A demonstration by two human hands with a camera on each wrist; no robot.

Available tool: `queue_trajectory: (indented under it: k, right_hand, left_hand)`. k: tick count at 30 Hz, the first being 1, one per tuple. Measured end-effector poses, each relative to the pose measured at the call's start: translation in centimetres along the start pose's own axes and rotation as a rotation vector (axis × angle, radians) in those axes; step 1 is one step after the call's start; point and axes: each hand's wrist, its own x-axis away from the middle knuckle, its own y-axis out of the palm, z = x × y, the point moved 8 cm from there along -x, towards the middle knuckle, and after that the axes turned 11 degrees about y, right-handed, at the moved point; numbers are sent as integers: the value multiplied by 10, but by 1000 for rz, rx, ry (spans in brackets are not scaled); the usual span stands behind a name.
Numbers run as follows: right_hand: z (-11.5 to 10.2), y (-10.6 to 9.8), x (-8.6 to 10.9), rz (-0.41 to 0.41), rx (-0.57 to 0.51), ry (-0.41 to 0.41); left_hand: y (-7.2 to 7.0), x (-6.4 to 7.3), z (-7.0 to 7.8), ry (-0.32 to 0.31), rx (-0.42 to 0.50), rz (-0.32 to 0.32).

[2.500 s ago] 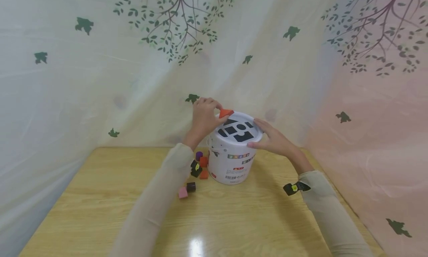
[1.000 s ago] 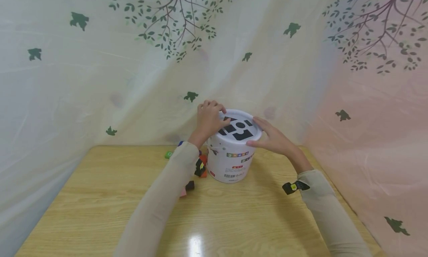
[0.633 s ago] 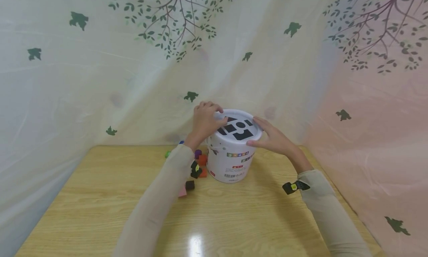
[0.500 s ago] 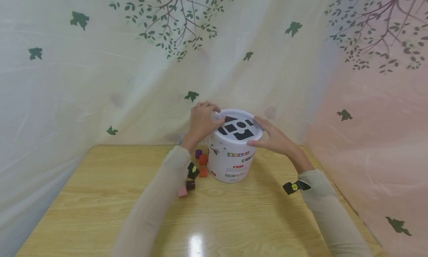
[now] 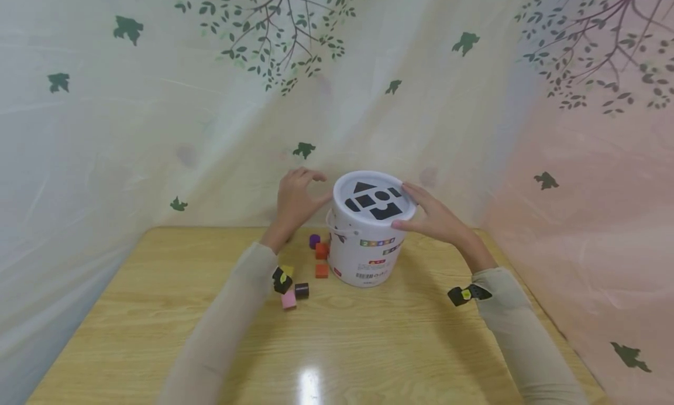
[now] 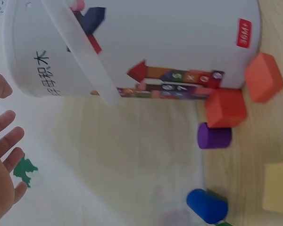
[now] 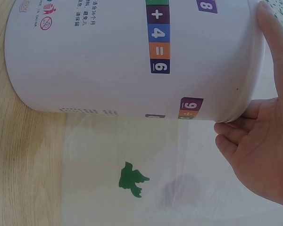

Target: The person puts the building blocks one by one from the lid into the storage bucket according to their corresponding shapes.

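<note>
"Anything in the left hand (image 5: 296, 201)?"
"Nothing; its fingers are loosely parted. It's moved off the lid (image 5: 373, 195), and the white bucket (image 5: 367, 254) stands just to its right."
"And the right hand (image 5: 434, 218)?"
"Gripping the bucket's rim, as before."

Smooth plastic bucket (image 5: 368, 256), glossy tabletop (image 5: 379, 346)

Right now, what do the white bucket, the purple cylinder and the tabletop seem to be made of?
White bucket: probably plastic, going by its smooth curve and soft sheen.
Purple cylinder: painted wood or plastic; its even, matte color leaves that open.
Tabletop: wood or wood-look laminate, glossy, showing grain and a bright reflection.
</note>
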Motion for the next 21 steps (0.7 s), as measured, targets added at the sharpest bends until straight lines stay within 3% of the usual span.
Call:
queue_trajectory:
  k: [4,10,16,21]
  right_hand:
    - [0,0,0,-3,-1,5]
    - [-1,-1,1,-4,2,-2]
    - [-1,0,1,-5,3,0]
    - [-1,0,1,-7,-3,-2]
  left_hand:
    - [3,14,-12,-7,15,-31]
    - [23,37,-29,7,-11,-183]
    - [42,60,-35,81,-30,-285]
    - [58,77,-39,86,-25,-398]
